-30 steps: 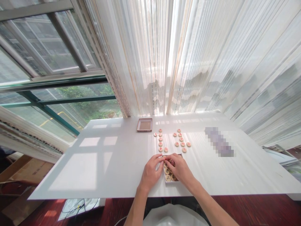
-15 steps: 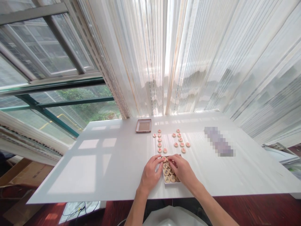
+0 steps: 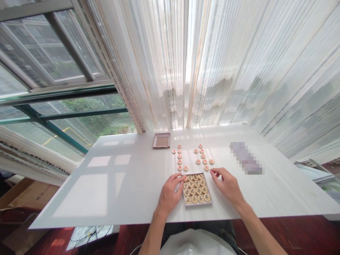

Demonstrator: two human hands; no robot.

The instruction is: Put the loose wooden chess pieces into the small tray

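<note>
A small white tray (image 3: 198,205) near the table's front edge holds several round wooden chess pieces with dark characters (image 3: 197,188) in neat rows. My left hand (image 3: 169,194) grips the tray's left side, thumb against the wall and fingertips at its far left corner. My right hand (image 3: 227,184) lies on the table just right of the tray, off it, with its fingers loosely bent and nothing in them. Its fingertips point at the loose red-marked pieces (image 3: 204,159) beyond the tray.
Loose red-marked pieces lie in two groups, one at the left (image 3: 180,160) and one at the right. A brown lid or box (image 3: 161,140) sits behind them near the curtain (image 3: 212,63). A blurred patch (image 3: 245,157) is at the right on the white table (image 3: 106,184).
My right hand has lifted off the tray and moved right onto the table, uncovering the full rows of pieces. My left hand stays at the tray's left side.
</note>
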